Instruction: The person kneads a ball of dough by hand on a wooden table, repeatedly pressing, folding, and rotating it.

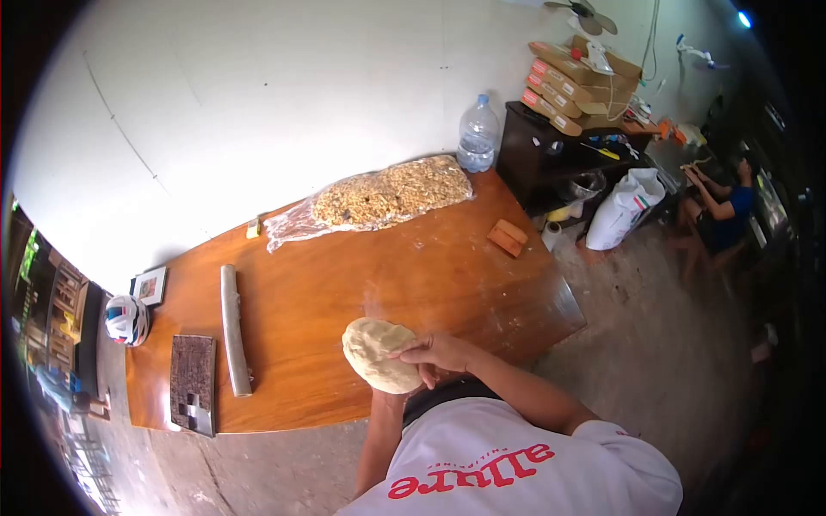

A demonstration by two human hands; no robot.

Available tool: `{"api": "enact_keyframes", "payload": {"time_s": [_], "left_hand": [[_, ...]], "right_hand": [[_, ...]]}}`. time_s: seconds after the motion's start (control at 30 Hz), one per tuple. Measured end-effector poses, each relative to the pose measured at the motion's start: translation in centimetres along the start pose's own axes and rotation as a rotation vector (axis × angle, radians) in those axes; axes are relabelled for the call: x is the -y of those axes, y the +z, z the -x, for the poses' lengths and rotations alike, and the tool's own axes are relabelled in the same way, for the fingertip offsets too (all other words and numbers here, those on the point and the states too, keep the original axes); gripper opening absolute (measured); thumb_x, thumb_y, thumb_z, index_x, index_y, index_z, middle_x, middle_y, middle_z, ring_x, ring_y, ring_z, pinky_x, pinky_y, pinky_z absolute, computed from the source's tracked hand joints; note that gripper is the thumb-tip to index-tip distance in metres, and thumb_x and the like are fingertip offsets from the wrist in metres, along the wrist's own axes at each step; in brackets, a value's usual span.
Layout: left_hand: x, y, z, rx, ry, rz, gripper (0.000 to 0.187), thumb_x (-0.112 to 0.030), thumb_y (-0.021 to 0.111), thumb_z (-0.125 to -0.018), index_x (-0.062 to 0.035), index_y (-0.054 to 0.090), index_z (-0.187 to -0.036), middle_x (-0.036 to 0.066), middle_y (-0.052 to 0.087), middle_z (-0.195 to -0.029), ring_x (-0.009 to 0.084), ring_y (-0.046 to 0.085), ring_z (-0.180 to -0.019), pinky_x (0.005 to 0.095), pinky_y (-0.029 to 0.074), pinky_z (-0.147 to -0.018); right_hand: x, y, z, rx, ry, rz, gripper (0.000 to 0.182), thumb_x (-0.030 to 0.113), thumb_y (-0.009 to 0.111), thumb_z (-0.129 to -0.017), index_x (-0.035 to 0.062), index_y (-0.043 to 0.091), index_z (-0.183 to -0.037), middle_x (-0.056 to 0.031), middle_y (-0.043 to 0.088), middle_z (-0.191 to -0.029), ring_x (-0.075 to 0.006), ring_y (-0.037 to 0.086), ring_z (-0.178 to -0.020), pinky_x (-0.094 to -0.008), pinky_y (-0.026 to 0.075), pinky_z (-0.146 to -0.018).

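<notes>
A pale, flattened round of dough (376, 351) is held above the near edge of the wooden table (301, 301), its surface uneven. My left hand (390, 401) supports it from below; the dough hides most of that hand's fingers, and only the wrist side shows. From the right, my right hand (434, 353) reaches over the dough, thumb and index finger pressed on its right side, the other fingers curled beneath.
Along the wall side lie a clear bag of brown crumbly pieces (391, 196) and a water bottle (478, 136). A wooden block (508, 238) sits right; a long wrapped roll (232, 331), dark flat box (193, 378) and helmet (126, 321) stand left. A person (727, 206) sits far right.
</notes>
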State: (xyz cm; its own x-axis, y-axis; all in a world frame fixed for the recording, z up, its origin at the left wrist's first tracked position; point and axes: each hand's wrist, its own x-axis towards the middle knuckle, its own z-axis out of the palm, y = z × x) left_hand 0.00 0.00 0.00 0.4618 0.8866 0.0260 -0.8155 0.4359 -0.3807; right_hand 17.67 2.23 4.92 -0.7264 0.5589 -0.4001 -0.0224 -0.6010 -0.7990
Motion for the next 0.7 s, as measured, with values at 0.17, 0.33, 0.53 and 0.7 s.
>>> {"api": "enact_keyframes", "payload": {"time_s": [0.17, 0.33, 0.53, 0.7], "left_hand": [[0.9, 1.4, -0.8, 0.195, -0.178, -0.179, 0.048, -0.043, 0.057, -0.1, -0.0145, 0.055, -0.139, 0.011, 0.065, -0.127, 0.0293, 0.066, -0.111, 0.0522, 0.058, -0.09], [1.8, -2.3, -4.6, -0.093, 0.487, -0.554, 0.061, -0.057, 0.043, -0.103, -0.007, 0.055, -0.136, 0.015, 0.064, -0.127, 0.03, 0.064, -0.114, 0.0436, 0.053, -0.101], [2.0, 1.7, -4.1, 0.016, 0.657, -1.268, 0.074, -0.064, 0.035, -0.101, -0.0008, 0.054, -0.134, 0.017, 0.065, -0.125, 0.0318, 0.063, -0.115, 0.0454, 0.051, -0.1], [3.1, 6.5, -2.7, 0.221, 0.798, -2.152, 0.08, -0.057, 0.045, -0.1, 0.006, 0.043, -0.149, 0.023, 0.036, -0.158, 0.0322, 0.041, -0.144, 0.0434, 0.038, -0.115]], "right_hand": [[-9.2, -5.4, -4.9, 0.189, -0.433, -1.05, 0.05, 0.044, 0.057, -0.102, 0.0031, 0.066, -0.129, -0.0087, 0.074, -0.091, -0.0194, 0.069, -0.069, -0.0326, 0.055, -0.061], [-4.9, 0.7, -4.7, -0.164, -0.51, -0.931, 0.063, 0.059, 0.047, -0.1, 0.006, 0.064, -0.129, -0.0117, 0.063, -0.136, -0.0273, 0.063, -0.115, -0.0441, 0.047, -0.104], [-2.5, 1.3, -3.4, 0.088, -0.618, -1.09, 0.073, 0.065, 0.045, -0.097, 0.0087, 0.055, -0.142, -0.0125, 0.059, -0.142, -0.0294, 0.053, -0.134, -0.0496, 0.038, -0.114], [-0.6, -0.2, -0.2, 0.058, -0.749, -1.014, 0.057, 0.052, 0.05, -0.099, 0.0082, 0.06, -0.135, -0.0134, 0.065, -0.133, -0.0307, 0.062, -0.122, -0.0487, 0.048, -0.106]]}}
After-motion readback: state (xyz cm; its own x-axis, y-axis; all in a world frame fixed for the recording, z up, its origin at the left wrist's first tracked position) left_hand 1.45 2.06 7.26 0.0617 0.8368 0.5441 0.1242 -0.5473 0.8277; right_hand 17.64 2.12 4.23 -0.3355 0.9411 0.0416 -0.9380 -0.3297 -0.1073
